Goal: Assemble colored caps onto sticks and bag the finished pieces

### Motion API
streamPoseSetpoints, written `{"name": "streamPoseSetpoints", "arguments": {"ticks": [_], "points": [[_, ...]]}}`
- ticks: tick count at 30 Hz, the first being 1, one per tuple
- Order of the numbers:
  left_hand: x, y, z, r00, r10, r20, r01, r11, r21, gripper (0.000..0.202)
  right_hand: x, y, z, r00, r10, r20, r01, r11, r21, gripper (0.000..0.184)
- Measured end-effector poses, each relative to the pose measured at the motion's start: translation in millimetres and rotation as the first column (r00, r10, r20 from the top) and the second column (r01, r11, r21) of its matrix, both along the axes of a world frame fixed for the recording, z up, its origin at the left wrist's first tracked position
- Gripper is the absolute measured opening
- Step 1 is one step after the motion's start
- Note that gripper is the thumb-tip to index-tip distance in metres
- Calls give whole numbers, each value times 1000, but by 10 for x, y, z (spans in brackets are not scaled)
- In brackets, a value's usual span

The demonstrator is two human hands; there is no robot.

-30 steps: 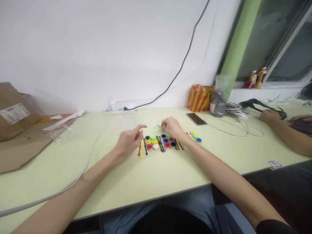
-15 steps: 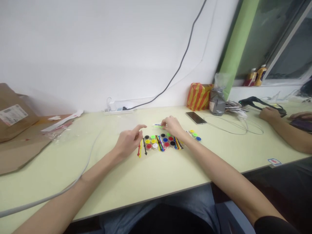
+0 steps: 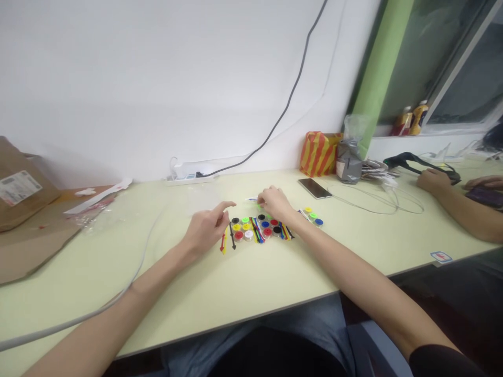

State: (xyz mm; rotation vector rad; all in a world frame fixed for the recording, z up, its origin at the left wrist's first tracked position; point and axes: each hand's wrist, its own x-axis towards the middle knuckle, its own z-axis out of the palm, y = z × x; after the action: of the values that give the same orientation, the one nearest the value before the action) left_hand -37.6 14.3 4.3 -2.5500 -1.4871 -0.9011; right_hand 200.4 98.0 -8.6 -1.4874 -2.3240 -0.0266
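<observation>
My left hand (image 3: 205, 229) rests on the table at the left end of the coloured pieces, index finger stretched out and thumb apart, with nothing held. Beside it lie red (image 3: 222, 242), yellow and black plastic arrows (image 3: 232, 238). My right hand (image 3: 274, 202) is behind the pieces, its fingertips pinched on a small green arrow (image 3: 259, 208) that is mostly hidden. A white-and-blue arrow (image 3: 252, 199) lies just left of those fingertips. Between my hands are several round discs with coloured knobs, such as a white one (image 3: 249, 235), and bunches of mixed arrows (image 3: 257, 230).
More discs (image 3: 318, 222) lie beyond my right wrist. Farther back are a phone (image 3: 314, 188), a striped bag (image 3: 319, 154) and a power strip (image 3: 190, 178). Paper bags (image 3: 27, 183) stand left; a grey cable (image 3: 141, 262) crosses my left forearm. Another person's hand (image 3: 434, 179) is at right.
My right hand has moved slightly, and the green arrow, earlier lying left of its fingertips, now shows only under them. My left hand stays put. The view has shifted a little.
</observation>
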Motion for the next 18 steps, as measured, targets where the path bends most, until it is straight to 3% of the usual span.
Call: {"name": "streamPoseSetpoints", "arguments": {"ticks": [3, 8, 13, 18], "points": [[-20, 17, -4, 1000, 11, -3, -11, 1000, 7, 37, 19, 22, -32, 1000, -19, 6, 19, 1000, -16, 20], [-118, 90, 17, 1000, 5, -17, -5, 1000, -30, 33, -6, -27, 39, 998, -7, -68, 12, 998, 69, 20], [-196, 175, 2, 997, -23, -74, 16, 996, -92, 32, -192, -300, 158, 971, 218, -103, -198, 965, 170, 18], [-195, 199, -49, 993, -70, -90, 58, 990, -129, 31, -362, -463, 104, 911, 412, 25, -411, 903, 127, 13]]}}
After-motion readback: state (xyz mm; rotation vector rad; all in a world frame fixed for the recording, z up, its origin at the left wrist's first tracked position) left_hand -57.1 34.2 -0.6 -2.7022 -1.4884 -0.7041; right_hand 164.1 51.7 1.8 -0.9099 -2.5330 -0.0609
